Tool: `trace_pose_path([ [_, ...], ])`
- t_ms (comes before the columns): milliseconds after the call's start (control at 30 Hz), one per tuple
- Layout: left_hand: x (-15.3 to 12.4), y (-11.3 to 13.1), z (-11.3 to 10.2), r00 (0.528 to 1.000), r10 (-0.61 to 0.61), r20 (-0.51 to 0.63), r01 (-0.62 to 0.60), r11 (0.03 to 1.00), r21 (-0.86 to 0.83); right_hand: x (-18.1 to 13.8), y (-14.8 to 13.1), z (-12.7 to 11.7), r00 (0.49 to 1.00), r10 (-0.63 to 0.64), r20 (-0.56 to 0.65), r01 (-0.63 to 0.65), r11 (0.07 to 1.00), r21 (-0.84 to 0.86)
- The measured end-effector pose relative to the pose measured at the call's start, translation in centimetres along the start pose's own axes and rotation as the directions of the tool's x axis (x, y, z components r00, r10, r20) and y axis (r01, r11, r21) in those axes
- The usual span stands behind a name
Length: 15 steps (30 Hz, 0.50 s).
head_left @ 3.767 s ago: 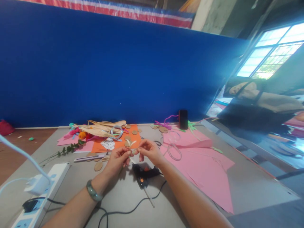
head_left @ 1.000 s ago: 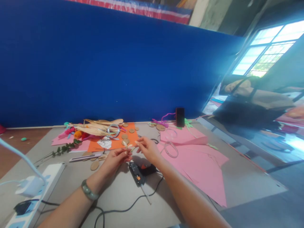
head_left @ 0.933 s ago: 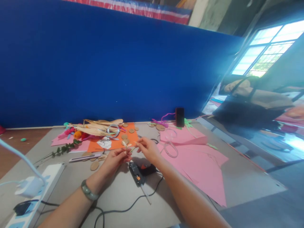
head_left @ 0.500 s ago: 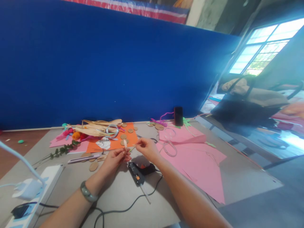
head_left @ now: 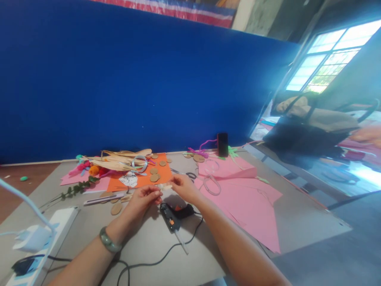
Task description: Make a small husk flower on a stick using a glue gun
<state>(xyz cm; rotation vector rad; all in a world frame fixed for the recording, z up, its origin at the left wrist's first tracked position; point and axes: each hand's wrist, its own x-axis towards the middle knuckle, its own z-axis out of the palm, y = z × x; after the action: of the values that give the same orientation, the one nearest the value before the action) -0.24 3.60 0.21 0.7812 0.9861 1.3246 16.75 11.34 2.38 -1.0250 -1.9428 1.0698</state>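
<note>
Over the grey table point(head_left: 143, 242), my left hand point(head_left: 143, 198) and my right hand point(head_left: 183, 187) meet fingertip to fingertip. Both pinch a small pale straw piece point(head_left: 164, 186) held between them. A green bangle point(head_left: 107, 241) is on my left wrist. Just below the hands lies a black glue gun point(head_left: 170, 214) with a clear glue stick sticking out of its back and a black cord trailing toward me.
Behind the hands an orange sheet point(head_left: 139, 180) carries brown card discs, dried straw leaves point(head_left: 119, 161) and a tape ring. Pink sheets point(head_left: 244, 198) cover the right side. A dark phone point(head_left: 222, 144) leans on the blue wall. A white power strip point(head_left: 44, 238) lies front left.
The small pale piece has turned from upright to lying flat between my fingertips. Both hands stay pinched together above the glue gun; the camera has drifted slightly.
</note>
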Motion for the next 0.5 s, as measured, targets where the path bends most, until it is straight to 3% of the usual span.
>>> trace_pose_path([
  [267, 0.19, -0.22, -0.47, 0.998, -0.007, 0.062, 0.008, 1.0, -0.007, 0.04, -0.14, 0.04, 0.999, 0.017, -0.028, -0.017, 1.0, -0.005],
  [500, -0.05, 0.36, 0.08, 1.0, 0.013, -0.028, -0.012, 0.999, 0.048, 0.02, -0.29, 0.06, 0.999, 0.036, -0.013, -0.036, 0.999, 0.017],
])
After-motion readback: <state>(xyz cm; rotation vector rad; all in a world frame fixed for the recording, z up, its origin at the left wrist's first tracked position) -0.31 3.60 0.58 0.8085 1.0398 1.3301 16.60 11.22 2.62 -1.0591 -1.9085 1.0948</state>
